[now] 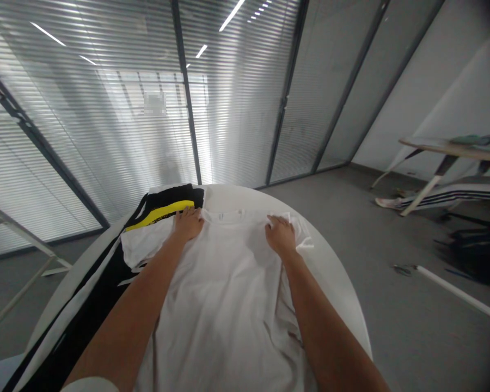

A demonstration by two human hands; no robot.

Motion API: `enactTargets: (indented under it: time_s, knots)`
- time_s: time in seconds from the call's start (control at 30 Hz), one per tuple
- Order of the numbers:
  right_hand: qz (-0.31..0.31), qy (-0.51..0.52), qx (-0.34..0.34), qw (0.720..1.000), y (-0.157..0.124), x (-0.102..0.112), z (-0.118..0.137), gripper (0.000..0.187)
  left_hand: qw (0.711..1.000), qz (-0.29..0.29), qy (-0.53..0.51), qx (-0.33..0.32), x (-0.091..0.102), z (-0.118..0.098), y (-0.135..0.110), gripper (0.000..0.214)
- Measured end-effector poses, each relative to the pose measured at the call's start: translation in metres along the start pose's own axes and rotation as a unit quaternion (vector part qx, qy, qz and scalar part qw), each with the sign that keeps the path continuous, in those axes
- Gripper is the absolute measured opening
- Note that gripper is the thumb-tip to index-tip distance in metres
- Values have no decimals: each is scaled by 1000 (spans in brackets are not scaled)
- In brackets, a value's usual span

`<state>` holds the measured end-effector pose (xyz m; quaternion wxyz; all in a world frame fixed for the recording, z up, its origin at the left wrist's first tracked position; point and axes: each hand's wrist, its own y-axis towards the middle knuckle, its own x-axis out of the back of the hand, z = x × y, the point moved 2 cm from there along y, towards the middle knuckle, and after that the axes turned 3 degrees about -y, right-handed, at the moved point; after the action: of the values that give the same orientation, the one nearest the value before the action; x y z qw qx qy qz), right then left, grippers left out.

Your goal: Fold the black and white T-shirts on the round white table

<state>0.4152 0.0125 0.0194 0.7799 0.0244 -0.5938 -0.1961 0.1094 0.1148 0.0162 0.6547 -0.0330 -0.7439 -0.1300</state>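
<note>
A white T-shirt (224, 294) lies spread on the round white table, its neckline at the far side and its body toward me. My left hand (189, 223) rests on the shoulder left of the neckline, fingers spread over the cloth. On the other shoulder, my right hand (281, 235) has its fingers curled on the fabric, near a bunched right sleeve (303, 231). The left sleeve (147, 243) stretches over a black garment (102, 296) with white and yellow parts. My forearms cover part of both garments.
The round table's (343, 283) edge curves around the shirt. Glass partitions with blinds (237, 109) stand beyond. At right are another table (445, 146), a person's striped trouser leg (453, 193), a dark blurred object (479, 256) and a white pole (457, 291). A white frame (24, 239) stands left.
</note>
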Motion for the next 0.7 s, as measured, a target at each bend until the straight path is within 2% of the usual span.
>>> enactTargets:
  time_s: [0.13,0.27,0.4,0.53,0.7]
  knots:
    - [75,-32,47,996,-5,-13,2,50,1000,-2,3,-27,-3,-1,1,54]
    - [71,-72,37,994,-6,-23,-7,51,1000,13,-11,-6,-4,5,2,51]
    - [61,-83,50,993,-4,-26,-9,51,1000,-25,-14,10,9,6,-8,52]
    - [62,-67,46,995,-4,-25,-8,50,997,-67,1,30,35,19,-36,52]
    - [59,-40,47,996,-4,-21,-7,49,988,-108,30,104,56,58,-92,49]
